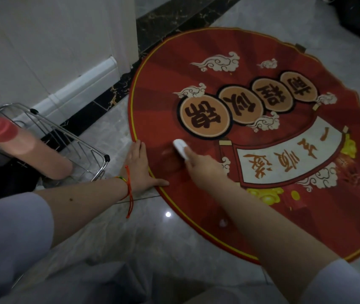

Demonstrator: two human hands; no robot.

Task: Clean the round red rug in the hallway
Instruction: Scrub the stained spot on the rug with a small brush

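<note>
Both forearms are left bare, and pale, whitish sleeves are seen pushed up well above the wrists on each arm. The left hand (138, 170) is marked off at the wrist by a thin red string bracelet (128, 183) with a few green and yellow threads, from which loose red ends are seen hanging. Nothing is worn on the right hand (205, 170), and light grey-white trousers are seen along the lower edge.

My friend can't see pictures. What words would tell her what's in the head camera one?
A person's right hand rubs a small white scrubber on a round red rug with clouds and gold coins, while the left hand presses flat on the rug's edge. A pink pump bottle lies on a wire rack to the left, on the shiny marble floor.
</note>
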